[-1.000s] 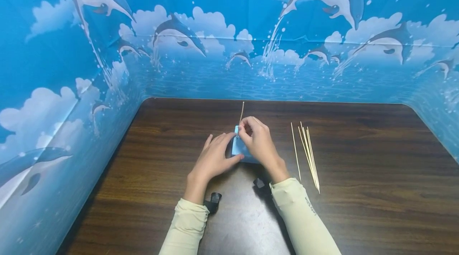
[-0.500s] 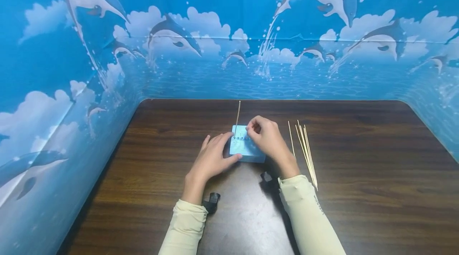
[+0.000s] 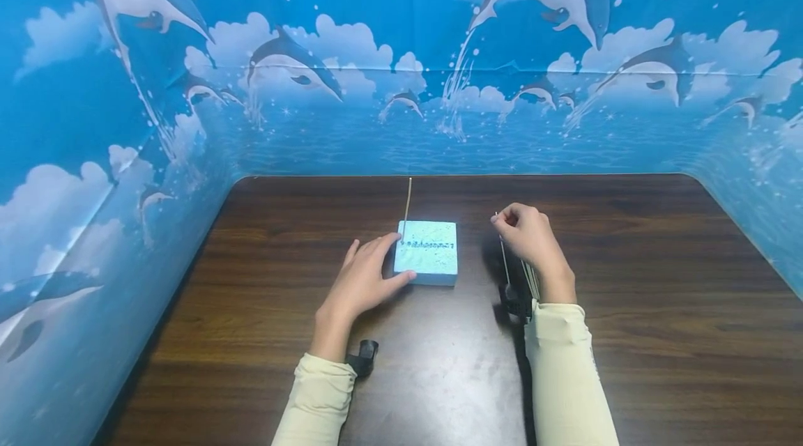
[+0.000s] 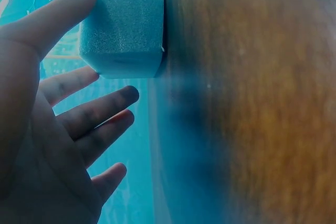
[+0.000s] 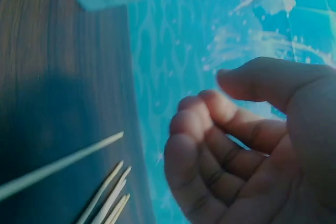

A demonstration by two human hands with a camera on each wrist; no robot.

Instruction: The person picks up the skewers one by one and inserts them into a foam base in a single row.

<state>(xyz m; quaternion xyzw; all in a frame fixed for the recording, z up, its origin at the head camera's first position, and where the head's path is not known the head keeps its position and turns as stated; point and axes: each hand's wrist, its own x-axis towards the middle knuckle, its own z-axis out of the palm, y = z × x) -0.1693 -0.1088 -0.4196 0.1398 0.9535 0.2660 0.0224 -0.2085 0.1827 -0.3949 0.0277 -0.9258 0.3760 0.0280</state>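
A light blue foam block (image 3: 433,263) lies on the table, with a row of dark holes across its top. Near the left end of that row a thin wooden skewer (image 3: 407,208) stands almost upright. My left hand (image 3: 359,280) rests against the block's left side, thumb and forefinger touching it; the other fingers spread loosely in the left wrist view. To the right, my right hand (image 3: 534,245) hovers at the far end of a single skewer (image 5: 63,166). Its fingers curl loosely in the right wrist view, thumb apart from forefinger, nothing between them.
Several more skewers (image 5: 107,198) lie together on the table, partly hidden under my right wrist in the head view. Black wrist cameras hang from both sleeves. A blue dolphin-print curtain (image 3: 351,132) closes off the back and left of the brown table (image 3: 263,244).
My right hand has left the upright skewer and block and moved right to the loose skewers. The left hand stays at the block. The head view has shifted slightly.
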